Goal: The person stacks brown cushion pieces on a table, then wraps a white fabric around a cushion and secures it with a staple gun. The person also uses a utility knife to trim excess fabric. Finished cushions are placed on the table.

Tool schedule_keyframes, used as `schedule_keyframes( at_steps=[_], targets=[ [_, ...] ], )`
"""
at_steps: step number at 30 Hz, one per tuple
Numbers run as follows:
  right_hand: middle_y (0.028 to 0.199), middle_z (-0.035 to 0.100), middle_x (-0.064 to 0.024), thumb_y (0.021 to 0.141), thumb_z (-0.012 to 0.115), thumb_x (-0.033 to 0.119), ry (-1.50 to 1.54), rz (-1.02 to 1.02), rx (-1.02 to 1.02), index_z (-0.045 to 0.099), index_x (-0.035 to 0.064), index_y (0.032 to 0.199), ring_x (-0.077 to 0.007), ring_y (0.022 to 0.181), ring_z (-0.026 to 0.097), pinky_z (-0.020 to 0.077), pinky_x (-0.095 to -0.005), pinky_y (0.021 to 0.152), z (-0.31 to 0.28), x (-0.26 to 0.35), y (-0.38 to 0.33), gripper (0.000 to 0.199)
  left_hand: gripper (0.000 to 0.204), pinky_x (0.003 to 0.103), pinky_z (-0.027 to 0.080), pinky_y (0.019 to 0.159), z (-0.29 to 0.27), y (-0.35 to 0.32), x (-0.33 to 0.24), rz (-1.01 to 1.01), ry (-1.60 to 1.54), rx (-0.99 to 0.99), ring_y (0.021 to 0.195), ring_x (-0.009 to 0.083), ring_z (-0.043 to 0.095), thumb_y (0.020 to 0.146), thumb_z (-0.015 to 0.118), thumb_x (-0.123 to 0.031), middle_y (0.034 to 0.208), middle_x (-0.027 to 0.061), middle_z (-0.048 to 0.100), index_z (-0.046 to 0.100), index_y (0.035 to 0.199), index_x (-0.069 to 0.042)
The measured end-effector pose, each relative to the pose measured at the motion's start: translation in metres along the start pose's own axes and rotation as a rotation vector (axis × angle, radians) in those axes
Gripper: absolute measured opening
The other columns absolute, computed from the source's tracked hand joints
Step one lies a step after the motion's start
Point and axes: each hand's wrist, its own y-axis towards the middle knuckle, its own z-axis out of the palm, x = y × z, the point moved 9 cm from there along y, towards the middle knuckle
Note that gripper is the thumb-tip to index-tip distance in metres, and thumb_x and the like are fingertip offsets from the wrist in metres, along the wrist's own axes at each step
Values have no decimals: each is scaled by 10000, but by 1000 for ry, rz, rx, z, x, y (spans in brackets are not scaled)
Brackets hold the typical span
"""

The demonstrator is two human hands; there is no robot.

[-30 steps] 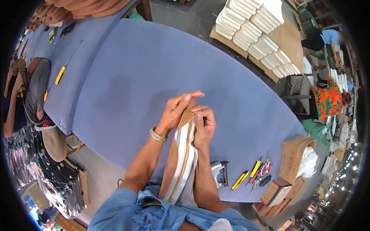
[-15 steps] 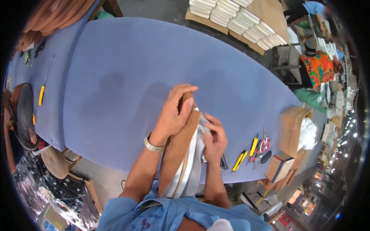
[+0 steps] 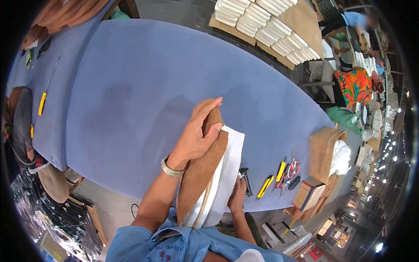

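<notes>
My left hand [image 3: 196, 135] grips the upper end of a brown fabric-covered piece [image 3: 203, 168], its thumb and fingers bent over the top edge. The piece leans toward my body, with a white fabric flap [image 3: 232, 150] and a tan piping strip [image 3: 208, 185] along its right side. My right hand [image 3: 237, 195] is low beside the flap, its fingers closed around the handle side of a black and silver staple gun [image 3: 248, 183] at the table's near edge. The flap hides part of that hand.
Right of the staple gun, the blue padded table [image 3: 131, 87] bears yellow cutters [image 3: 265, 187], red-handled scissors [image 3: 293, 168] and a small box [image 3: 309, 194]. A carton [image 3: 322, 155] holds white stuffing [image 3: 341, 158]. A yellow-handled screwdriver [image 3: 42, 103] lies left. Other people work around the table.
My right hand has left the white flap and come down to the staple gun. The flap now hangs spread out. My left hand keeps its hold on the brown piece.
</notes>
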Motion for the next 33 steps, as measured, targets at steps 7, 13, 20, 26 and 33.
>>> schedule_keyframes(
  at_steps=[7,13,20,26,33],
  targets=[
    [1552,477,-167,744,792,-6,573,22,85,407,19,1541,-224,1349,528,445,-365,1106,-110,32,61,885,661,418,319,1183,2,-3,9,23,19,2,1396,297,436,921,604,-35,1468,158,493,415,1552,-100],
    [1357,655,-147,741,839,136,349,-281,165,531,28,1457,-269,1193,670,520,-363,1006,-223,180,138,787,748,477,275,1198,1,-2,9,46,-43,1,1371,367,414,859,634,-31,1447,178,506,383,1562,-73],
    [1365,649,-139,678,792,209,137,-541,503,505,126,1492,-375,1172,666,528,-393,996,-197,270,179,867,829,448,276,1224,-6,1,11,40,-14,36,1435,343,395,806,583,28,1502,176,464,347,1590,-99],
    [1345,657,-153,663,797,197,117,-524,630,526,121,1475,-396,1161,663,532,-425,996,-192,280,193,859,867,462,267,1225,-7,4,16,41,-27,52,1424,354,390,778,582,30,1493,178,462,330,1598,-93],
    [1317,660,-154,592,843,206,-17,-606,686,518,112,1485,-389,1182,643,526,-440,999,-193,288,201,955,880,477,246,1223,-5,10,18,58,-3,108,1426,348,377,775,626,-20,1496,167,457,323,1599,-79]
  ],
)
